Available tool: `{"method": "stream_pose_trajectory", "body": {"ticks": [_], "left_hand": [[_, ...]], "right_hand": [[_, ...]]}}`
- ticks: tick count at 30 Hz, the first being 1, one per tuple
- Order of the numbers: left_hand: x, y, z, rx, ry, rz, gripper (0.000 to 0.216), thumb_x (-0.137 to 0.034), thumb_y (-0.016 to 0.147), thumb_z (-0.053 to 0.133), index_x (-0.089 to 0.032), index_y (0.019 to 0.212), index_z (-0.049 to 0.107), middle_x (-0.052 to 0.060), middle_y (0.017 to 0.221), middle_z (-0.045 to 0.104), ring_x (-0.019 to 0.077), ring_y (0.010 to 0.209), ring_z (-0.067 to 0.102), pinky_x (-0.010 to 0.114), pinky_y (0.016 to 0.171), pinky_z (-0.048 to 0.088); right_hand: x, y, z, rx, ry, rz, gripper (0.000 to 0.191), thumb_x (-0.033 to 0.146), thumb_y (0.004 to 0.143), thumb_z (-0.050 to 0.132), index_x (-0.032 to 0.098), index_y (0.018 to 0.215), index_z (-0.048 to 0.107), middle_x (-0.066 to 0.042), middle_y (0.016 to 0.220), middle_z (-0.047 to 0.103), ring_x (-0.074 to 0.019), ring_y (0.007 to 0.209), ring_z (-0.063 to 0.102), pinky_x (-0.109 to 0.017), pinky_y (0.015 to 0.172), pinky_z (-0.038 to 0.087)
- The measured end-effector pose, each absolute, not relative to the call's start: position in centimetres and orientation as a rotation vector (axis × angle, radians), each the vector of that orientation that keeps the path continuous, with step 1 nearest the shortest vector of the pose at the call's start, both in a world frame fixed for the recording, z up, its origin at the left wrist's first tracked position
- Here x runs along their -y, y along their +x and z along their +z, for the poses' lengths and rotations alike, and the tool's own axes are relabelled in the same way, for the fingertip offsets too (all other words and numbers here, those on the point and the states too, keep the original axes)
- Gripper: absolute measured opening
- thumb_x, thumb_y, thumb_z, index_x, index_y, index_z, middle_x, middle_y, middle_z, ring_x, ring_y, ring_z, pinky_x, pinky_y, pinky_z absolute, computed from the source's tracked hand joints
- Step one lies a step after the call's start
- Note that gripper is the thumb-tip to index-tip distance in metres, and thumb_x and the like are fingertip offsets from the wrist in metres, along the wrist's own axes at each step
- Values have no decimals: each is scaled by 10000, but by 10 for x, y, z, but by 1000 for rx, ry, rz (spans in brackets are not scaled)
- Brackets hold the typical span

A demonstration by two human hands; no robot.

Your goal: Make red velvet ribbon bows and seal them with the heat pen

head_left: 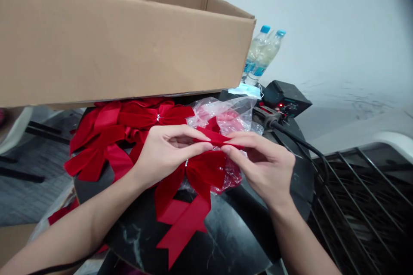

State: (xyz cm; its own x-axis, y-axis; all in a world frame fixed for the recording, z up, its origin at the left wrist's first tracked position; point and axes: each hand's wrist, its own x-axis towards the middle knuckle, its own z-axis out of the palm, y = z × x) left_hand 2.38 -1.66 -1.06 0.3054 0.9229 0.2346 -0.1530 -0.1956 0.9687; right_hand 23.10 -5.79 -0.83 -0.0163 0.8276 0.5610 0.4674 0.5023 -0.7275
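Both my hands pinch one red velvet bow [196, 180] above a round black marble-look table [232, 232]. My left hand [167, 150] grips the bow's upper loop from the left, fingers closed. My right hand [263, 165] pinches the same loop from the right. The bow's tails hang down toward me. Behind the bow lies a crumpled clear plastic bag [226, 114]. A pile of more red bows [116, 133] lies to the left, under the box.
A large open cardboard box [122, 47] fills the upper left. Two water bottles [263, 53], a blue face mask [247, 90] and a black device with a red light [285, 99] and cable sit behind. A black wire rack [364, 206] stands at right.
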Motion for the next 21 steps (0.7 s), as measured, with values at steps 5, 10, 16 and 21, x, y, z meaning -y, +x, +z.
{"method": "stream_pose_trajectory", "body": {"ticks": [5, 10, 16, 21], "left_hand": [[19, 25, -10, -735, 1360, 1178, 266, -147, 803, 841, -219, 1058, 809, -4, 908, 835, 169, 806, 811, 209, 796, 672], [20, 23, -9, -767, 1407, 1174, 208, -122, 791, 843, -209, 978, 812, -16, 870, 831, 157, 788, 810, 174, 779, 665], [21, 22, -12, -803, 1475, 1197, 158, -140, 791, 844, -201, 933, 811, -19, 863, 827, 164, 775, 808, 195, 791, 671], [19, 20, -15, -814, 1633, 1188, 146, -160, 806, 836, -197, 946, 816, -12, 870, 831, 144, 744, 800, 171, 758, 658]], "right_hand": [[59, 227, -7, 1532, -1157, 616, 236, 177, 860, 803, 302, 1058, 772, 30, 985, 786, -124, 843, 736, -232, 758, 601], [58, 227, -6, 1507, -1191, 721, 180, 219, 873, 796, 296, 1035, 784, 26, 940, 787, -124, 802, 730, -227, 718, 591], [59, 227, -4, 1513, -1186, 777, 125, 226, 896, 768, 273, 1012, 784, 8, 948, 798, -144, 827, 743, -248, 748, 604], [56, 232, 3, 1610, -1252, 878, 285, 273, 884, 786, 271, 1167, 744, -8, 1076, 792, -159, 925, 748, -258, 801, 594]]}}
